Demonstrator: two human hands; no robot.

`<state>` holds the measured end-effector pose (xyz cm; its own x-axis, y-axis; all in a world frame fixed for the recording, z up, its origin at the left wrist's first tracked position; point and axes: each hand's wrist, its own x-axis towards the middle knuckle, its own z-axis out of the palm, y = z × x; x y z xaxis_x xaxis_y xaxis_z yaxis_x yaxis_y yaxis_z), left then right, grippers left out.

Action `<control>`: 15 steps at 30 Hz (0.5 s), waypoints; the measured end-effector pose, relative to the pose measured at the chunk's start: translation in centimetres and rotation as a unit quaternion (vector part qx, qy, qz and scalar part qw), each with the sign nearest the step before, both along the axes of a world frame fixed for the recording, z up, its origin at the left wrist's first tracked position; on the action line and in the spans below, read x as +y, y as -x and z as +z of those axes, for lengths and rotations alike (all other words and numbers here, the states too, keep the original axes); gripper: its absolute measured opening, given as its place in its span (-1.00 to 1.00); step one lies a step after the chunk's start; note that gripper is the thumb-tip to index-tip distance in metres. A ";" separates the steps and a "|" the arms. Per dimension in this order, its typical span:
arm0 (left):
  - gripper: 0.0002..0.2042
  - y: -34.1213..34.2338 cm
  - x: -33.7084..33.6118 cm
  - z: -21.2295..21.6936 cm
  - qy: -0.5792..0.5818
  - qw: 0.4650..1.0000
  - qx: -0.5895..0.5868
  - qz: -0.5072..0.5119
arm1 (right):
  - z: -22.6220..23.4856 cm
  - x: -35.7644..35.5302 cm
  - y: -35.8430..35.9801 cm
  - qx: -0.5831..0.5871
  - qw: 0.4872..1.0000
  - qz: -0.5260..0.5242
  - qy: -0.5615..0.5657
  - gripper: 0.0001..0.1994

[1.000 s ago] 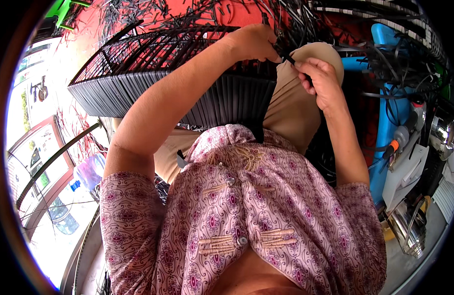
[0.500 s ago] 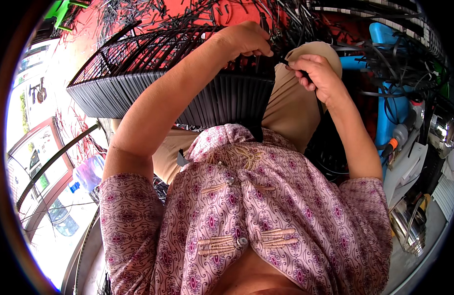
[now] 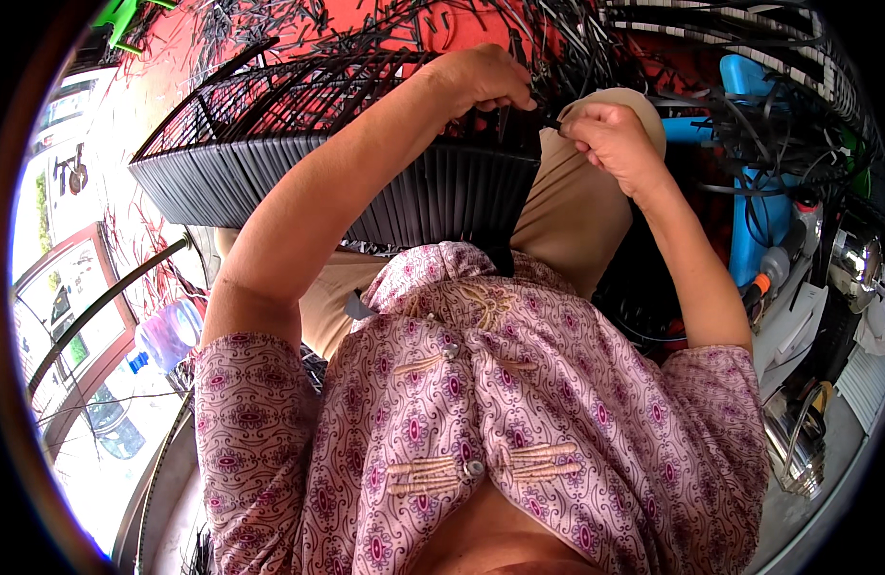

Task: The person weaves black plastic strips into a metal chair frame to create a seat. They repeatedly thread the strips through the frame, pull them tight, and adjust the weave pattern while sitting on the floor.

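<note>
A frame wound closely with flat black strips [image 3: 337, 192] lies across my lap, with thin dark bars on its far side. My left arm reaches over it, and my left hand [image 3: 485, 79] is closed at its far right corner. What the left fingers grip is hidden against the dark strips. Just right of that corner, above my knee, my right hand [image 3: 613, 139] pinches the end of a thin black strip [image 3: 551, 122]. The two hands are a short way apart, with the strip in the gap between them.
Black strip offcuts [image 3: 298, 24] litter the red floor [image 3: 366, 29]. A blue plastic piece [image 3: 749, 81] with tangled black strips stands at the right, near a grey and orange tool [image 3: 763, 278] and a shiny metal pot [image 3: 797, 450]. A clear bottle [image 3: 169, 331] lies at the left.
My right hand has shifted slightly left and its fingers have drawn closer together. My left hand has barely moved, staying at the frame's corner.
</note>
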<state>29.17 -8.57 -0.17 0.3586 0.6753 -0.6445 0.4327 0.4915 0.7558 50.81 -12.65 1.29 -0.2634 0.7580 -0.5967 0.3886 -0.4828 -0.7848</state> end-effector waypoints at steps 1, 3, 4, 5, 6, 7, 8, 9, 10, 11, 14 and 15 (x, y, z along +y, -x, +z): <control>-0.47 0.0 0.0 0.1 -0.003 1.000 0.000 0.001 | -0.1 0.0 0.1 -0.001 1.000 0.012 -0.026 -0.85; -0.48 -0.1 -0.1 0.1 -0.006 1.000 -0.002 0.006 | -0.2 0.2 0.4 -0.011 0.997 0.036 -0.068 -0.84; -0.49 -0.1 -0.2 0.2 -0.007 1.000 -0.003 0.009 | -0.1 0.3 0.5 0.003 0.997 0.041 -0.062 -0.84; -0.50 -0.1 -0.2 0.2 -0.007 1.000 -0.009 0.014 | 0.0 0.4 0.5 0.004 0.998 0.042 -0.050 -0.84; -0.50 -0.1 -0.2 0.2 -0.010 1.000 -0.007 0.012 | 0.1 0.4 0.5 0.013 0.998 0.044 -0.042 -0.84; -0.51 -0.1 -0.2 0.2 -0.013 1.000 -0.009 0.010 | 0.2 0.4 0.6 0.011 0.998 0.046 -0.038 -0.84; -0.52 -0.1 -0.2 0.1 -0.016 1.000 -0.017 0.008 | 0.2 0.4 0.6 0.016 0.998 0.049 -0.038 -0.84; -0.52 0.0 -0.2 0.1 -0.017 1.000 -0.016 0.009 | 0.3 0.4 0.7 0.021 0.998 0.052 -0.038 -0.84; -0.52 0.0 -0.1 0.0 -0.018 1.000 -0.021 0.009 | 0.3 0.3 0.7 0.029 0.997 0.052 -0.040 -0.84; -0.53 0.0 -0.1 -0.1 -0.015 0.999 -0.028 0.008 | 0.3 0.2 0.8 0.036 0.997 0.051 -0.042 -0.83; -0.56 -0.1 0.0 -0.1 -0.021 1.000 -0.010 -0.013 | 0.1 0.1 0.8 0.060 0.998 0.030 0.009 -0.83; -0.57 -0.1 0.0 0.0 -0.053 0.998 0.003 -0.034 | 0.0 0.1 0.7 0.074 0.996 0.022 0.033 -0.83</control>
